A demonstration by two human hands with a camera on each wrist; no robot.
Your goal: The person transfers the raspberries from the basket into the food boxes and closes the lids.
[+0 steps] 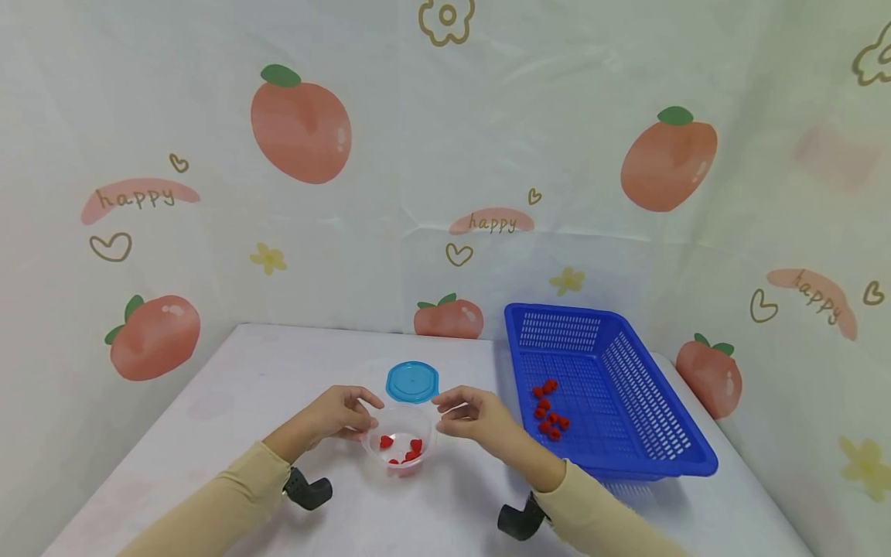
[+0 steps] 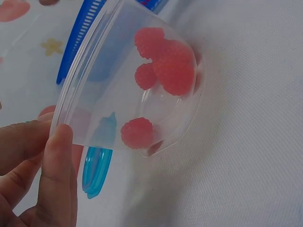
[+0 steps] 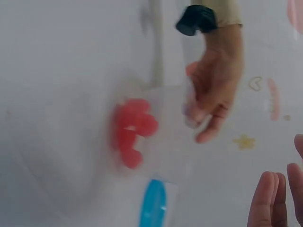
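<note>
Pinching the rim of a clear tub (image 1: 400, 424), a person's left hand (image 1: 343, 410) steadies one side while the right hand (image 1: 480, 422) reaches in from the other, its fingers extended and just beside the rim, in the head view. Whether those fingertips touch the plastic cannot be told. The tub sits between the two hands, red berries (image 1: 415, 446) at its bottom. Just beyond it, also between the hands, a blue lid (image 1: 412, 382) lies flat on the white table (image 1: 445, 518). Past the right hand, to its right, a blue basket (image 1: 585, 394) holds more berries (image 1: 553, 418), scattered on the side nearer the hands. A black device (image 1: 308, 490) hangs at the left wrist, its twin (image 1: 522, 520) at the right

In the left wrist view, thumb and fingers clamp the rim, the berries visible through the clear wall away from the fingertips. The lid shows just past the fingers, part of the basket behind the tub

In the right wrist view, partly blurred, the right hand's fingers show straight and apart from the berries, the left hand across from them and the lid nearby
</note>
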